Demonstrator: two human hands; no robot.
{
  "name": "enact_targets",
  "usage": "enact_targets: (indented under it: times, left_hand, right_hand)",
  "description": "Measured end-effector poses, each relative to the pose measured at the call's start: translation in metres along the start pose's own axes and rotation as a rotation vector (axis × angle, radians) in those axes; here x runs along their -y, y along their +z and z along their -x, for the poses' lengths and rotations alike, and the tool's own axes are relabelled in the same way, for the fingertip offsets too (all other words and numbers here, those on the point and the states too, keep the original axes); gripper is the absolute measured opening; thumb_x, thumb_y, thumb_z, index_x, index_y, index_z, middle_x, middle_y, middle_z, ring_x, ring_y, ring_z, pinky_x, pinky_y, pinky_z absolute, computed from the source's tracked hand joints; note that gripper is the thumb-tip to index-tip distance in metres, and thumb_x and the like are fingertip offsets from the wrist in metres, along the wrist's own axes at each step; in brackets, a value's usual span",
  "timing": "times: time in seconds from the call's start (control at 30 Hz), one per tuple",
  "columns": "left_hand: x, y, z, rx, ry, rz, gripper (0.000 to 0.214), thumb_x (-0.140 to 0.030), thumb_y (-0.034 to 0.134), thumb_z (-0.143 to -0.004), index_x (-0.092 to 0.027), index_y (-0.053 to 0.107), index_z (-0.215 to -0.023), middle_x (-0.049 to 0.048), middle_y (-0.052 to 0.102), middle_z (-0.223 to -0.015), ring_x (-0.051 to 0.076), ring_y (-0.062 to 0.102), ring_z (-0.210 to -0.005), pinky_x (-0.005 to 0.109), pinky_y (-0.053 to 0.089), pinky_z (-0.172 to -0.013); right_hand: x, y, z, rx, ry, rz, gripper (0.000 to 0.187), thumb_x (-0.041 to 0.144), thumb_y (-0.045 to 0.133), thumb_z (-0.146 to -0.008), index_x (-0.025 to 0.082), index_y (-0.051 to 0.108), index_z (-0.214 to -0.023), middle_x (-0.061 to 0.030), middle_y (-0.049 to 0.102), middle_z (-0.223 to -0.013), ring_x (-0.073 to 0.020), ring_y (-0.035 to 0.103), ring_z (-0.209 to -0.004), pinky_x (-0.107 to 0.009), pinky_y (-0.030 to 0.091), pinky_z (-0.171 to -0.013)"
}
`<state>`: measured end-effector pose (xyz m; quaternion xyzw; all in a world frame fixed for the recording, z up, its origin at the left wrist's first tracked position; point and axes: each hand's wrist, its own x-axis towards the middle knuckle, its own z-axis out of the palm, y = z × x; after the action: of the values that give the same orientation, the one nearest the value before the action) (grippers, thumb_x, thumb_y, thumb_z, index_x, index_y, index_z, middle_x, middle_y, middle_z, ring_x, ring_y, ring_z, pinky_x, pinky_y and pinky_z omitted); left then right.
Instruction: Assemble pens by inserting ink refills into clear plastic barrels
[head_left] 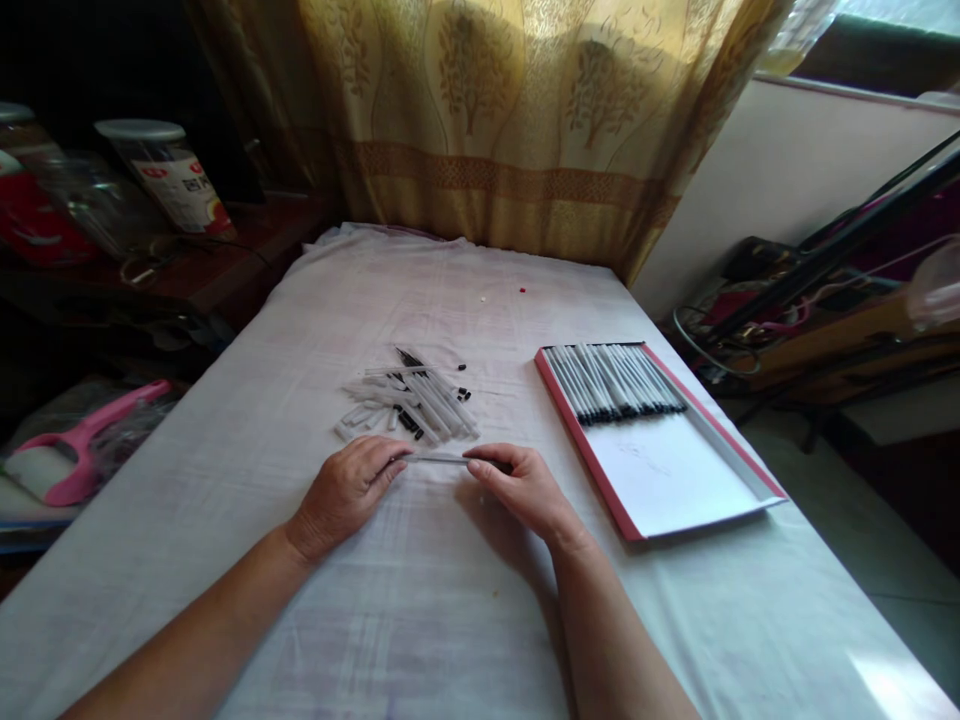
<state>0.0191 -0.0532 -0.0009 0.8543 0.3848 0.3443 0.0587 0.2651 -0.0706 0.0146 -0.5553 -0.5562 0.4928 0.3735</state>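
Note:
My left hand (349, 490) and my right hand (525, 490) rest on a white cloth and together pinch one slim clear pen (442, 459), each hand closed on one end. Just beyond the hands lies a loose pile of clear pen barrels and small black caps (409, 403). To the right sits a shallow red-edged white box lid (675, 480) with a neat row of assembled pens (615, 382) lined up at its far end.
The white cloth covers a table (262, 450) under a yellow tree-patterned curtain (510, 110). Plastic jars (165, 175) stand on a dark shelf at the left, with a pink-handled tool (82, 440) below. Cables and a dark stand (825, 260) crowd the right side.

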Motion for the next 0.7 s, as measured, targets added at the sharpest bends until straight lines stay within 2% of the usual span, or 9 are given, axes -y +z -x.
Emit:
enact_targets:
  times: [0.23, 0.47, 0.57, 0.63, 0.7]
  left_hand:
    - [0.000, 0.002, 0.003, -0.052, -0.016, 0.141, 0.018, -0.027, 0.056, -0.096, -0.020, 0.071, -0.102, 0.0046, 0.077, -0.089, 0.016, 0.072, -0.081, 0.025, 0.057, -0.077]
    - [0.001, 0.001, 0.002, -0.066, -0.079, 0.170, 0.019, -0.029, 0.058, -0.094, -0.022, 0.074, -0.101, 0.0040, 0.078, -0.089, 0.017, 0.073, -0.082, 0.027, 0.059, -0.078]
    - [0.004, 0.005, 0.002, -0.056, -0.134, 0.173, 0.021, -0.031, 0.057, -0.094, -0.022, 0.074, -0.101, 0.0045, 0.078, -0.092, 0.018, 0.073, -0.085, 0.027, 0.059, -0.080]
    - [0.005, 0.006, 0.001, -0.041, -0.203, 0.182, 0.025, -0.035, 0.056, -0.094, -0.022, 0.072, -0.108, 0.0055, 0.077, -0.097, 0.019, 0.073, -0.087, 0.029, 0.060, -0.081]
    - [0.007, 0.007, 0.001, -0.036, -0.269, 0.218, 0.033, -0.039, 0.054, -0.093, -0.022, 0.067, -0.118, 0.0071, 0.076, -0.103, 0.019, 0.073, -0.086, 0.029, 0.061, -0.078]
  right_hand:
    - [-0.003, -0.001, -0.002, 0.049, -0.020, 0.057, 0.026, 0.038, 0.063, -0.079, 0.018, 0.078, -0.082, -0.0042, 0.075, -0.078, -0.0188, 0.066, -0.071, -0.028, 0.050, -0.066]
    - [-0.001, 0.006, -0.003, 0.030, -0.064, 0.053, 0.026, 0.038, 0.060, -0.081, 0.018, 0.077, -0.079, -0.0032, 0.074, -0.076, -0.0186, 0.065, -0.071, -0.027, 0.049, -0.065]
    - [0.005, 0.008, -0.002, 0.030, -0.081, 0.138, 0.024, 0.033, 0.058, -0.084, 0.019, 0.077, -0.081, -0.0029, 0.074, -0.076, -0.0186, 0.065, -0.070, -0.028, 0.049, -0.065]
    - [0.009, 0.004, -0.002, -0.023, -0.117, 0.211, 0.021, 0.030, 0.058, -0.084, 0.020, 0.077, -0.083, -0.0034, 0.074, -0.076, -0.0193, 0.065, -0.072, -0.029, 0.049, -0.067]
    - [0.011, -0.009, -0.005, -0.157, -0.183, 0.233, 0.020, 0.031, 0.060, -0.083, 0.022, 0.078, -0.084, -0.0050, 0.075, -0.079, -0.0207, 0.066, -0.075, -0.031, 0.051, -0.070]
